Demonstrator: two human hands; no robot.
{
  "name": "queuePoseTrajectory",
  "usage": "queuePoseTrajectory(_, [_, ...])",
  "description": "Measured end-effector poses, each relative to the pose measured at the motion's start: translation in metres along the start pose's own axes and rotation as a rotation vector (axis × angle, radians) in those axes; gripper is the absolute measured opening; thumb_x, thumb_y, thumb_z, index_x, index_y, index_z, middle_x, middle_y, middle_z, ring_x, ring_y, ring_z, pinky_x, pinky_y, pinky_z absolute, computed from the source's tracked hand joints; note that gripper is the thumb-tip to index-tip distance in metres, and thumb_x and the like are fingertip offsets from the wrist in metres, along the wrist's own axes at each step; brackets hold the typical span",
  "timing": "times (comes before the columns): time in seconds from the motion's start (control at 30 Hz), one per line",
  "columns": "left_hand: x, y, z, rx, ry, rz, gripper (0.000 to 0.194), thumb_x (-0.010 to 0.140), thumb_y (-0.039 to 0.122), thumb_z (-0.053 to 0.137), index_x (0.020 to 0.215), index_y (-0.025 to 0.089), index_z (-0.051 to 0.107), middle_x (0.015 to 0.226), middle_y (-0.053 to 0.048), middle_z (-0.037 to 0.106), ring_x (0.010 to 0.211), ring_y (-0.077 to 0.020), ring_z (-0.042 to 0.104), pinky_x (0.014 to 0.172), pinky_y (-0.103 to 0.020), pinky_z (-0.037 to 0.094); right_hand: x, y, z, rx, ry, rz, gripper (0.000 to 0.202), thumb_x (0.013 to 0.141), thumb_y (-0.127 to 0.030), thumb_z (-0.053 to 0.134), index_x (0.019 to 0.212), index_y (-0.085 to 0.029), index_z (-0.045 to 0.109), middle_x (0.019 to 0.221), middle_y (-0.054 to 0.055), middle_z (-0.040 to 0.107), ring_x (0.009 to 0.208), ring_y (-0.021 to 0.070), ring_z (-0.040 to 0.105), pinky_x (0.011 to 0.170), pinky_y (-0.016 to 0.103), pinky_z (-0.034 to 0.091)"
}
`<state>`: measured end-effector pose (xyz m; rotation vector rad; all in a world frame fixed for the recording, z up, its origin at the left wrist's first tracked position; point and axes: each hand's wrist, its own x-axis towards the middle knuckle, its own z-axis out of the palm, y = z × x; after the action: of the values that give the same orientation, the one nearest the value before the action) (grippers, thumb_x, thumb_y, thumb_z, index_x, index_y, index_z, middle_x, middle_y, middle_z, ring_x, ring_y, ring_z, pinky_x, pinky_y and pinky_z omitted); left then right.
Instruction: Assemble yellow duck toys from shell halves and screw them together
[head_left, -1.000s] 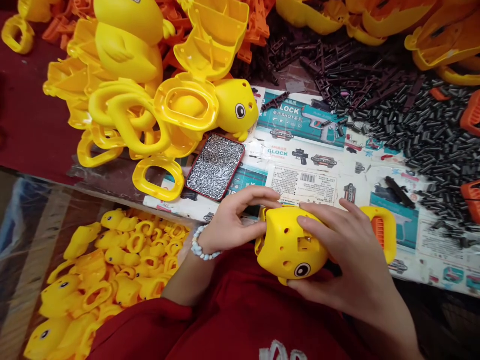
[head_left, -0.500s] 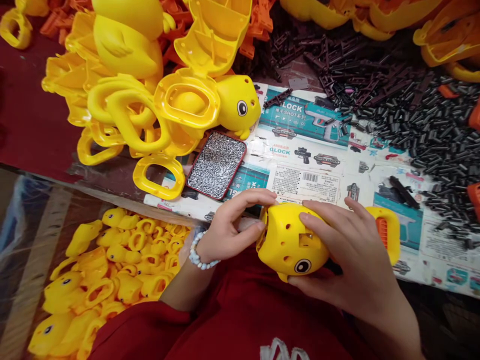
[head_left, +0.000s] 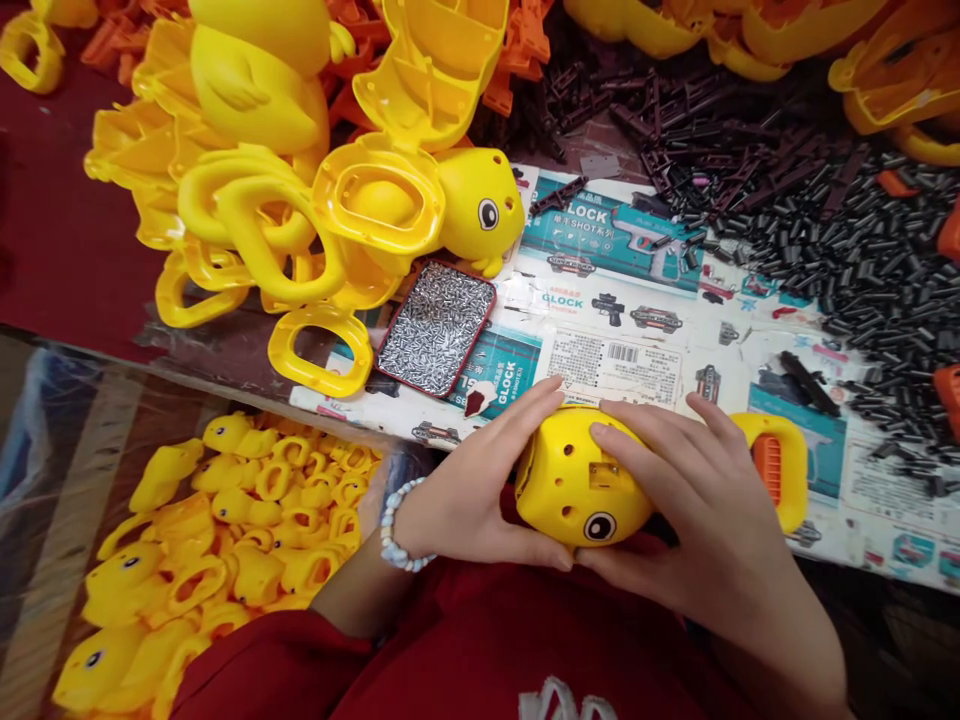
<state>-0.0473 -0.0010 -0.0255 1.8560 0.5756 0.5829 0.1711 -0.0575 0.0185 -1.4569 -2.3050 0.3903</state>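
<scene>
Between my two hands is a yellow duck-shaped plastic piece [head_left: 581, 480], its black-and-white eye facing up near my body and several small holes in its surface. My left hand [head_left: 491, 490], with a beaded bracelet at the wrist, grips its left side, fingers at the far edge and thumb at the near edge. My right hand [head_left: 697, 500] wraps round the right side. Past the right fingers shows a yellow loop handle with an orange ribbed insert [head_left: 769, 465]. The far-left fingertips touch the piece's upper edge.
A red-rimmed tray of small metal pins [head_left: 435, 325] lies on the printed cardboard [head_left: 645, 370]. Yellow shells and rings [head_left: 319, 350] pile up at the left, black cylinders [head_left: 855, 270] at the right. Below the table edge at lower left are many yellow duck parts [head_left: 255, 570].
My left hand has opened wider round the duck piece, its thumb moving from the left edge down to the near edge. The piece has shifted slightly.
</scene>
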Motion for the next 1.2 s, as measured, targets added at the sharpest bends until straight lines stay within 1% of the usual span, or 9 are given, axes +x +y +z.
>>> queuePoseTrajectory(0.17, [0.002, 0.006, 0.006, 0.035, -0.039, -0.038, 0.114, 0.071, 0.056, 0.071, 0.151, 0.017, -0.001, 0.157, -0.018, 0.008, 0.143, -0.0375, 0.018, 0.117, -0.054, 0.022, 0.001, -0.002, 0.000, -0.046, -0.007, 0.010, 0.041, 0.103, -0.052, 0.031, 0.121, -0.019, 0.045, 0.129, 0.004, 0.044, 0.112, 0.0263, 0.048, 0.103, 0.053, 0.026])
queuePoseTrajectory(0.27, [-0.001, 0.015, 0.009, -0.035, 0.012, -0.097, 0.087, 0.088, 0.050, 0.052, 0.151, 0.019, 0.001, 0.159, -0.012, 0.006, 0.144, -0.0333, 0.019, 0.119, -0.051, 0.020, 0.001, -0.005, 0.001, -0.095, 0.009, 0.033, 0.042, 0.103, -0.054, 0.028, 0.118, -0.018, 0.045, 0.129, 0.005, 0.045, 0.111, 0.0276, 0.048, 0.099, 0.052, 0.030])
queuePoseTrajectory(0.33, [-0.001, 0.021, 0.010, -0.065, 0.065, -0.169, 0.069, 0.095, 0.045, 0.039, 0.151, 0.021, 0.008, 0.158, -0.009, 0.013, 0.144, -0.0284, 0.022, 0.120, -0.045, 0.020, 0.001, -0.008, 0.002, -0.119, 0.019, 0.044, 0.042, 0.103, -0.055, 0.029, 0.116, -0.018, 0.045, 0.128, 0.005, 0.045, 0.111, 0.0285, 0.049, 0.098, 0.053, 0.030])
queuePoseTrajectory(0.47, [0.003, 0.031, 0.005, 0.031, 0.118, -0.331, 0.064, 0.095, 0.046, 0.037, 0.149, 0.015, 0.021, 0.150, -0.013, 0.036, 0.137, -0.0264, 0.038, 0.116, -0.042, 0.031, 0.000, -0.010, 0.002, -0.132, 0.007, 0.042, 0.042, 0.103, -0.054, 0.027, 0.119, -0.019, 0.044, 0.130, 0.005, 0.044, 0.113, 0.0279, 0.048, 0.099, 0.054, 0.030])
queuePoseTrajectory(0.63, [0.012, 0.036, 0.000, 0.090, 0.105, -0.347, 0.054, 0.094, 0.045, 0.039, 0.138, 0.013, 0.042, 0.140, -0.014, 0.050, 0.125, -0.0260, 0.052, 0.109, -0.043, 0.039, -0.003, -0.008, 0.005, -0.140, 0.046, 0.067, 0.049, 0.102, -0.060, 0.028, 0.120, -0.017, 0.045, 0.129, 0.006, 0.045, 0.111, 0.0281, 0.048, 0.098, 0.051, 0.032])
queuePoseTrajectory(0.83, [0.013, 0.034, 0.005, -0.095, 0.196, -0.414, 0.059, 0.089, 0.043, 0.049, 0.139, 0.013, 0.039, 0.132, -0.014, 0.057, 0.111, -0.0223, 0.062, 0.085, -0.031, 0.056, -0.004, -0.008, 0.003, -0.144, 0.011, 0.027, 0.045, 0.103, -0.055, 0.026, 0.120, -0.018, 0.046, 0.130, 0.006, 0.044, 0.113, 0.0286, 0.047, 0.096, 0.050, 0.033])
queuePoseTrajectory(0.93, [0.014, 0.033, 0.007, -0.034, 0.222, -0.375, 0.058, 0.089, 0.044, 0.048, 0.137, 0.012, 0.043, 0.124, -0.016, 0.062, 0.101, -0.0235, 0.066, 0.081, -0.034, 0.058, -0.004, -0.010, 0.003, -0.128, 0.006, 0.030, 0.043, 0.103, -0.053, 0.028, 0.120, -0.018, 0.046, 0.131, 0.006, 0.043, 0.113, 0.0283, 0.046, 0.094, 0.048, 0.035])
queuePoseTrajectory(1.07, [0.014, 0.033, 0.008, 0.136, 0.203, -0.331, 0.064, 0.083, 0.051, 0.059, 0.135, 0.016, 0.045, 0.126, -0.017, 0.060, 0.108, -0.0299, 0.062, 0.090, -0.044, 0.053, -0.006, -0.007, 0.000, -0.070, 0.030, 0.059, 0.046, 0.101, -0.055, 0.034, 0.120, -0.016, 0.047, 0.130, 0.008, 0.043, 0.114, 0.0287, 0.045, 0.094, 0.047, 0.035])
queuePoseTrajectory(1.2, [0.013, 0.029, 0.008, 0.094, 0.294, -0.031, 0.072, 0.076, 0.047, 0.070, 0.137, 0.022, 0.040, 0.133, -0.014, 0.054, 0.119, -0.0286, 0.054, 0.102, -0.043, 0.045, -0.005, 0.003, -0.007, 0.062, 0.188, 0.119, 0.044, 0.100, -0.051, 0.043, 0.121, -0.013, 0.048, 0.125, 0.009, 0.047, 0.115, 0.0256, 0.047, 0.098, 0.039, 0.038])
